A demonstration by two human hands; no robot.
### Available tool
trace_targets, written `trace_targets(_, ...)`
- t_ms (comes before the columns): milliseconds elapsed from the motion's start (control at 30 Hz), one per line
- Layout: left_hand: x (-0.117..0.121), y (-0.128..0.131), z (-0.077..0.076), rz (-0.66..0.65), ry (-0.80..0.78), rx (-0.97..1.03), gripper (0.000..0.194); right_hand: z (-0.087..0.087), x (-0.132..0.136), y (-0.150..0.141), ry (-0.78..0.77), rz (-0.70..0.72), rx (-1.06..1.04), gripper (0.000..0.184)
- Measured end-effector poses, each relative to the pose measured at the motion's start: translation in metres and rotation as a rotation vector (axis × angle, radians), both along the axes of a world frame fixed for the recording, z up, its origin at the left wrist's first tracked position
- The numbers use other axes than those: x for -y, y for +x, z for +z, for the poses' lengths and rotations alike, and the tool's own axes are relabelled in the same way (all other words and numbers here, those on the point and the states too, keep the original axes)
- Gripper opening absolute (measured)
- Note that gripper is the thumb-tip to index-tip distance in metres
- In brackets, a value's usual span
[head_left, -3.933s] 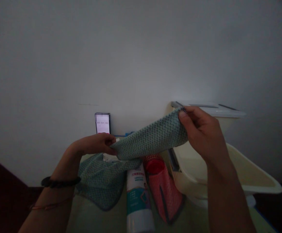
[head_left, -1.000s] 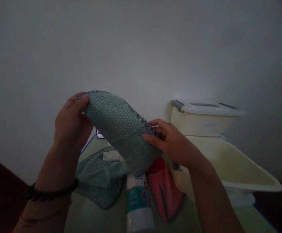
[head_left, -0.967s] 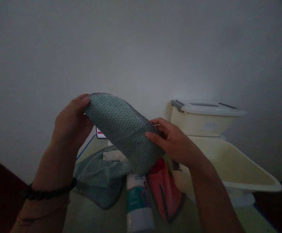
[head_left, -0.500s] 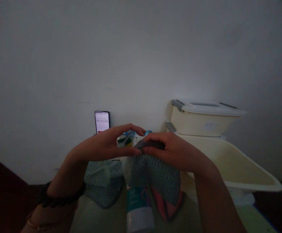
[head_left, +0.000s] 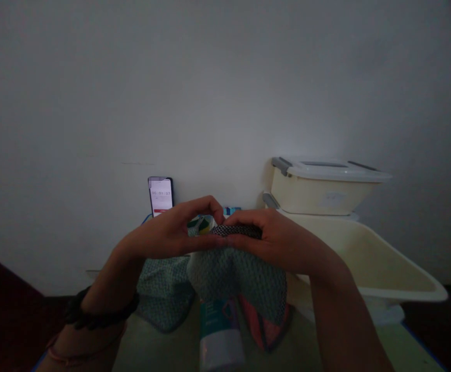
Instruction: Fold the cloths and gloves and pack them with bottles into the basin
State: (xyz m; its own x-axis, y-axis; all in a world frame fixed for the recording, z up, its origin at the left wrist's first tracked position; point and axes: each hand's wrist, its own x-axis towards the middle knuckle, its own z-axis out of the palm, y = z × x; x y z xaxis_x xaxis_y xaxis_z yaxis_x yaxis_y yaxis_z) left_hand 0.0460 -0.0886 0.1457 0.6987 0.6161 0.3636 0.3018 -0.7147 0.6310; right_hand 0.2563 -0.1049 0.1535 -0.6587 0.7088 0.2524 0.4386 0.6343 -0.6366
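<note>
Between my two hands hangs a grey-green textured cloth [head_left: 241, 279] with a dark checked edge at its top. My left hand [head_left: 175, 230] pinches that edge from the left, thumb below and fingers curled above. From the right, my right hand [head_left: 264, 235] grips the same edge, its fingertips meeting those of the left. Below the cloth stands a white and teal container [head_left: 221, 336], its top hidden by the cloth. A pink cloth [head_left: 262, 325] with a dark border shows behind the lower right side. Another green textured cloth [head_left: 163, 294] lies under my left forearm.
A phone [head_left: 161, 196] showing a timer leans against the wall. On the right, a lidded cream box [head_left: 322, 191] stands behind an open cream bin [head_left: 400, 263]. A green and yellow item [head_left: 200, 226] shows partly behind my hands.
My left fingertips have come down onto the cloth's top edge, closing the gap to my right hand. The cloth has shifted slightly left in view.
</note>
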Motion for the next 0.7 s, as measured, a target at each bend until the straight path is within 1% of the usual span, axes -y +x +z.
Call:
trace_targets(100, 0.000, 0.000, 0.000, 0.021, 0.025, -0.028, 0.015, 0.000, -0.001, 0.001, 0.005, -0.017, -0.008, 0.019)
trace_targets(200, 0.000, -0.001, 0.001, 0.030, 0.039, -0.005, 0.014, -0.001, -0.002, 0.001, 0.019, -0.035, -0.025, 0.019)
trace_targets(367, 0.002, 0.001, 0.001, 0.024, -0.018, 0.072, 0.009, -0.002, -0.003, 0.002, 0.017, -0.041, -0.031, 0.020)
trace_targets(433, 0.000, -0.001, 0.000, 0.083, -0.005, 0.096, 0.008, -0.002, -0.003, 0.004, -0.006, -0.062, -0.065, 0.026)
trace_targets(533, -0.005, -0.009, -0.002, 0.210, 0.044, 0.117, 0.012, -0.002, -0.003, 0.011, -0.070, -0.100, -0.178, 0.037)
trace_targets(600, -0.008, -0.016, -0.002, 0.264, 0.057, 0.122, 0.015, -0.001, -0.004, 0.016, -0.083, -0.130, -0.224, 0.032)
trace_targets(700, -0.009, -0.023, -0.002, 0.297, 0.055, 0.130, 0.016, 0.001, -0.004, 0.023, -0.070, -0.173, -0.194, 0.021)
